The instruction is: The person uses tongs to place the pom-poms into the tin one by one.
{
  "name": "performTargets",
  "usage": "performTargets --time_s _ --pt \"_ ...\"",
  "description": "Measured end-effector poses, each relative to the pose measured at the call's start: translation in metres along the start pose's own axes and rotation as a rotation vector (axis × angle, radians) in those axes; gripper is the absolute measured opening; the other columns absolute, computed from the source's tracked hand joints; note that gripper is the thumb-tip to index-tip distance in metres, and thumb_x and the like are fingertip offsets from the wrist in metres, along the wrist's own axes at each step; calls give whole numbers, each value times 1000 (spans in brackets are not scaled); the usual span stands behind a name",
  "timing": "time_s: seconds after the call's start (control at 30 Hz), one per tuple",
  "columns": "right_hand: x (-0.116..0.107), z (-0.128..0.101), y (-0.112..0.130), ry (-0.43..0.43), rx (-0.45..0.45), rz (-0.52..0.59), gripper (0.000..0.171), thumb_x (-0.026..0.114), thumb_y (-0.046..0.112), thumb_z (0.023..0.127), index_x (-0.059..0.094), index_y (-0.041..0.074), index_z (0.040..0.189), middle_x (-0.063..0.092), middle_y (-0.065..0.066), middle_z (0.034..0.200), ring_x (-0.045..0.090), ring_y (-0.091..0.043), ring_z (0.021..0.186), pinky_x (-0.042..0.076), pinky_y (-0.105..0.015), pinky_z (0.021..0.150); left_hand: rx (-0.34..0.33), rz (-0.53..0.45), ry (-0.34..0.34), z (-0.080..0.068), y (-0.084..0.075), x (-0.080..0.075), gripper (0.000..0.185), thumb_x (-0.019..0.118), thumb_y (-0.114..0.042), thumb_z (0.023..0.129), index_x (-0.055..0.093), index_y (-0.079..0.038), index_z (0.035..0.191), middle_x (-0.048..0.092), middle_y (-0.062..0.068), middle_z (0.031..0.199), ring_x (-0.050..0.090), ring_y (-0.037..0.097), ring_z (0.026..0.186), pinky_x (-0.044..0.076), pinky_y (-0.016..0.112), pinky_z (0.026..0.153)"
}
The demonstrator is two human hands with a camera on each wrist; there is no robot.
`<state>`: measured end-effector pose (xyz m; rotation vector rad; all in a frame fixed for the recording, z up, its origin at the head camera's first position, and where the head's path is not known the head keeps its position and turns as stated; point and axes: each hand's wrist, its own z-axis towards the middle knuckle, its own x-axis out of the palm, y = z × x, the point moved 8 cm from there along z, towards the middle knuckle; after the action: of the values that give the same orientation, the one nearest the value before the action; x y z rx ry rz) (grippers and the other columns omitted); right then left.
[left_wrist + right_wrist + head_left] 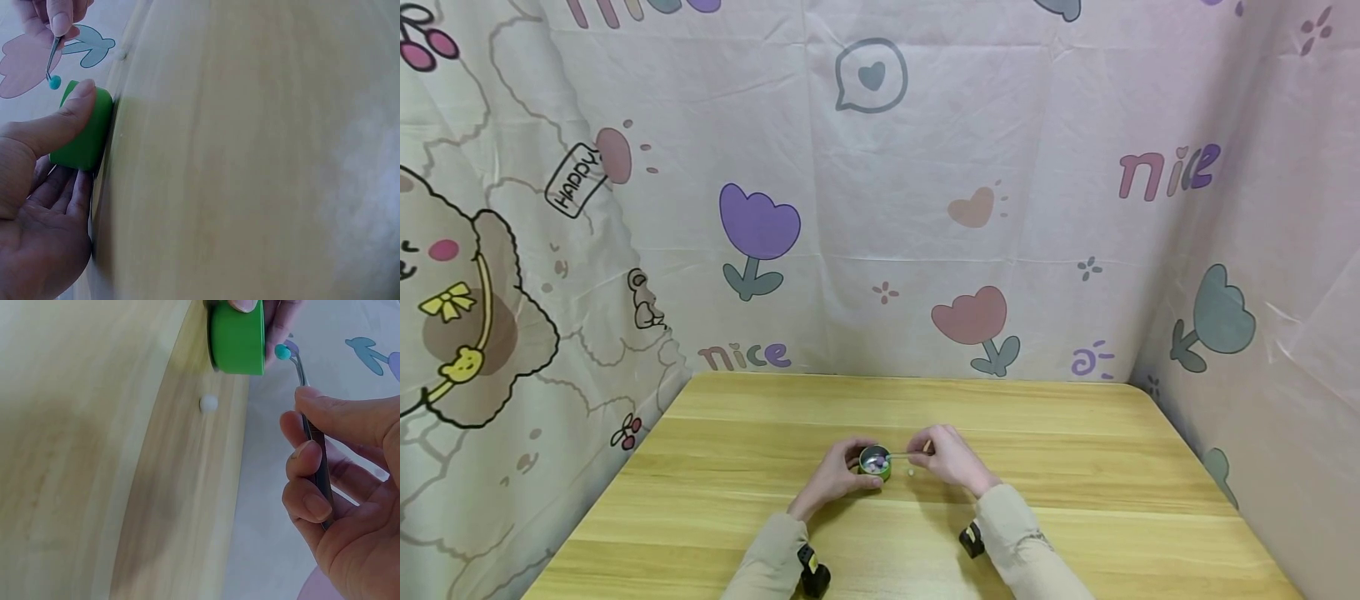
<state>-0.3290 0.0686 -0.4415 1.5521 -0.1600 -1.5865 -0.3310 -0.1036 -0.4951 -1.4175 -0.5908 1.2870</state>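
Observation:
On the table, my left hand point(837, 477) grips a small round green tin point(237, 339), thumb on one side and fingers on the other. Several small beads point(877, 464) in purple and pale tones lie inside it in the head view. My right hand point(951, 458) pinches a pair of metal tweezers point(320, 465) between thumb and fingers. A teal bead point(283, 352) sits at the tweezers' tips, just above the tin's rim; the left wrist view shows this teal bead point(55, 82) too. One whitish bead point(209, 404) rests on the table beside the tin.
The wooden table point(760, 408) reaches back to a printed cloth point(880, 208) that also hangs at both sides. Black wrist cameras are strapped over both sleeves point(1022, 533).

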Motion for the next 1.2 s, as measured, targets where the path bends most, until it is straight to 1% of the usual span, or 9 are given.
performTargets --time_s 0.17,0.37,0.77,0.97,1.2 --pt "2 2 3 5 -27 16 5 73 7 89 77 4 91 74 -2 82 60 -7 66 49 -18 59 -1 3 1 -1 -1 0 62 85 -1 77 55 10 130 60 29 130 60 43 121 51 52 107" --pt "5 4 4 6 -26 11 5 73 7 89 77 5 91 74 -3 83 62 -10 69 49 -18 60 -1 -2 6 -2 -2 0 62 85 -1 78 55 10 131 60 29 130 60 44 122 50 53 108" --pt "9 6 4 21 -10 3 6 72 6 89 77 6 93 75 -3 85 62 -9 71 51 -19 62 2 -18 0 -2 -3 -1 62 85 -1 77 55 10 131 60 29 130 60 43 122 50 53 108" --pt "8 6 4 10 -17 7 5 73 5 89 77 5 92 75 -3 84 62 -10 70 51 -19 62 -1 -16 -1 -2 -3 -1 63 85 -1 77 55 9 131 61 29 130 60 43 122 50 53 108" --pt "6 2 1 -5 -20 7 7 73 5 88 77 3 93 75 -3 85 60 -5 69 52 -18 62 -3 -18 -5 -2 -2 -1 63 85 0 76 56 9 131 60 28 130 60 43 123 49 52 109"
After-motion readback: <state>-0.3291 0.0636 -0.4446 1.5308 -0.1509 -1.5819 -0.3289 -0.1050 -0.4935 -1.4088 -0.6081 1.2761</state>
